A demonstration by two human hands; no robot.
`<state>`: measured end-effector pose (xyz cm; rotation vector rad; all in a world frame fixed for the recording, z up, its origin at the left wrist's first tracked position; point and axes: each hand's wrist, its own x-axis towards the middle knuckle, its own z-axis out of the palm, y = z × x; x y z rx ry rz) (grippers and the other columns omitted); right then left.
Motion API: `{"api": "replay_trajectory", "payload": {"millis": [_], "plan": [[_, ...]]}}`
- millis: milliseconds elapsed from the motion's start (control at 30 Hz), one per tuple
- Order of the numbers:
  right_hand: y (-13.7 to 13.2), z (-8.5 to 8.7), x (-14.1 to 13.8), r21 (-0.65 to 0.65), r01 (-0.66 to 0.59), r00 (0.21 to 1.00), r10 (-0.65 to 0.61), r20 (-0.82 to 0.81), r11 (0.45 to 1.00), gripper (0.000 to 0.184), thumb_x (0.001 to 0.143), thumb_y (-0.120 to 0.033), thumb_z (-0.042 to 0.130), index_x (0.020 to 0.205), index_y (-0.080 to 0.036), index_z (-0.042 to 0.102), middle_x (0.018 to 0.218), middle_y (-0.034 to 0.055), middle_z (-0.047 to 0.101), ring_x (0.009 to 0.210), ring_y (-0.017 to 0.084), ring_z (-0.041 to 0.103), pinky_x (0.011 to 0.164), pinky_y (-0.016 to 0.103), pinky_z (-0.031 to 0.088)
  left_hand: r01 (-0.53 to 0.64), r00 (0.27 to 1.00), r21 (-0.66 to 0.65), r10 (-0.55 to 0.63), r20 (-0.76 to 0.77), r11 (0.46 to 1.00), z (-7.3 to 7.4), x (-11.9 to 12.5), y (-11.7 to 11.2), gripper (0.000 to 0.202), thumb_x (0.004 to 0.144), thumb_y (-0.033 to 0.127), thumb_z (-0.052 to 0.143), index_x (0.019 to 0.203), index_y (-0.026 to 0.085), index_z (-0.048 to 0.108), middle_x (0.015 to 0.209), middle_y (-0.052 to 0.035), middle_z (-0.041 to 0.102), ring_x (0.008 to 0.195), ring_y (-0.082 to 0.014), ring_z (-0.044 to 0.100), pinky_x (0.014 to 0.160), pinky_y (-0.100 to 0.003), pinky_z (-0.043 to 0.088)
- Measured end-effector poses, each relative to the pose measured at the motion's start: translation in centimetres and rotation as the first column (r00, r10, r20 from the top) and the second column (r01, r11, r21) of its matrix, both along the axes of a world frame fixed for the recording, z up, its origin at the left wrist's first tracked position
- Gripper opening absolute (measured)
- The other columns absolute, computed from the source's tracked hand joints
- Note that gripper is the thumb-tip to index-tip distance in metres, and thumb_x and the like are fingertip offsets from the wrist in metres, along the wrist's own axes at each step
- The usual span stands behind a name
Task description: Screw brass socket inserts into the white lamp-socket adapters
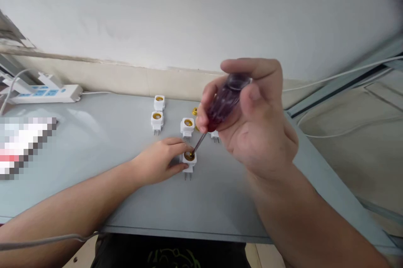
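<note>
My right hand [252, 113] is wrapped round the dark purple handle of a screwdriver [225, 102]. Its metal shaft slants down to the left, and the tip is inside the brass-coloured opening of a white plug-in lamp socket [189, 163]. That socket lies on the table with its two prongs toward me. My left hand [165, 159] grips the socket from the left, fingers at its top edge and thumb low on its side. Just beyond stands another white lamp socket [188, 127]. A further one [215, 136] is mostly covered by my right hand.
Two more white sockets [157, 121] sit farther back, left of centre. A brass-coloured part [194, 111] lies near the wall. At the left are a white power strip [47, 93] with plugs and a pixelated flat object [25, 146]. A metal frame [340, 83] with cables stands at the right.
</note>
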<state>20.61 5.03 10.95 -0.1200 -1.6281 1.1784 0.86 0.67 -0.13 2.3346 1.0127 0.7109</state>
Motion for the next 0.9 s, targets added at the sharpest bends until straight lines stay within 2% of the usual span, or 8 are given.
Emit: {"api": "replay_trajectory", "payload": {"millis": [100,233,300,433,533,700,833,900], "plan": [[-0.4,0.4,-0.3,0.044,0.106,0.994,-0.107,0.016,0.993,0.026,0.102,-0.025,0.067,0.127,-0.03,0.065,0.111,0.0059,0.068,0.089,0.023,0.073,0.06,0.036,0.058,0.0,1.0,0.0,0.0,-0.008,1.0,0.0,-0.1,0.0,0.032,0.099,0.027,0.072,0.129,0.022,0.063,0.122,-0.0078,0.07,0.112,-0.025,0.069,0.1,-0.04,0.057],[-0.2,0.4,-1.1,0.19,0.386,0.917,-0.352,-0.189,0.903,0.031,0.086,-0.014,0.083,0.11,-0.028,0.07,0.091,0.0009,0.062,0.071,0.016,0.065,0.055,0.032,0.054,0.013,1.0,0.009,-0.013,-0.011,1.0,-0.1,-0.1,0.0,0.035,0.098,0.026,0.072,0.132,0.024,0.062,0.125,-0.0076,0.07,0.115,-0.0249,0.069,0.1,-0.039,0.057],[0.0,0.3,-1.1,0.241,0.445,0.89,-0.396,-0.227,0.862,0.032,0.082,-0.014,0.086,0.108,-0.026,0.072,0.09,0.0005,0.058,0.067,0.014,0.058,0.052,0.03,0.049,0.015,1.0,0.01,-0.014,-0.007,1.0,-0.2,-0.1,0.1,0.034,0.099,0.025,0.071,0.131,0.024,0.062,0.126,-0.0078,0.07,0.115,-0.0246,0.069,0.1,-0.038,0.057],[0.0,0.7,-0.2,0.195,0.303,0.953,-0.292,-0.085,0.933,0.022,0.096,-0.019,0.07,0.117,-0.025,0.074,0.104,0.0045,0.068,0.089,0.02,0.068,0.065,0.034,0.06,0.022,1.0,0.027,-0.022,-0.011,0.999,-0.4,-0.2,0.2,0.034,0.099,0.027,0.072,0.131,0.023,0.062,0.126,-0.008,0.07,0.114,-0.0242,0.069,0.099,-0.038,0.057],[-0.2,1.2,0.6,0.196,0.279,0.958,-0.287,0.008,0.94,0.023,0.098,-0.019,0.069,0.119,-0.026,0.075,0.11,0.0047,0.074,0.101,0.024,0.072,0.081,0.044,0.067,0.021,1.0,0.022,-0.021,-0.022,1.0,-0.4,-0.2,0.2,0.035,0.099,0.028,0.072,0.132,0.023,0.062,0.126,-0.0083,0.069,0.114,-0.0243,0.069,0.099,-0.038,0.056],[-0.5,1.9,0.9,0.263,0.454,0.891,-0.441,-0.108,0.852,0.029,0.08,-0.013,0.084,0.103,-0.029,0.078,0.095,0.0011,0.06,0.076,0.015,0.061,0.063,0.032,0.058,-0.014,1.0,-0.027,0.013,-0.021,1.0,0.1,-0.1,-0.1,0.033,0.098,0.027,0.073,0.13,0.024,0.062,0.122,-0.0077,0.07,0.109,-0.0244,0.069,0.098,-0.039,0.056],[-1.2,2.4,1.1,0.189,0.292,0.953,-0.302,0.023,0.938,0.022,0.096,-0.017,0.066,0.111,-0.027,0.079,0.111,0.0055,0.074,0.103,0.025,0.073,0.072,0.04,0.065,-0.027,0.999,-0.042,0.026,-0.021,0.999,0.3,0.0,-0.2,0.029,0.098,0.026,0.073,0.124,0.023,0.062,0.116,-0.006,0.07,0.105,-0.0233,0.068,0.095,-0.037,0.055],[-1.5,2.5,1.1,0.162,0.284,0.947,-0.303,0.105,0.945,0.027,0.101,-0.015,0.06,0.113,-0.029,0.08,0.105,0.004,0.077,0.102,0.026,0.075,0.075,0.045,0.066,-0.026,0.999,-0.044,0.025,-0.021,0.999,0.2,0.0,-0.1,0.03,0.097,0.026,0.074,0.124,0.023,0.061,0.116,-0.0054,0.07,0.105,-0.0226,0.068,0.094,-0.036,0.056]]}}
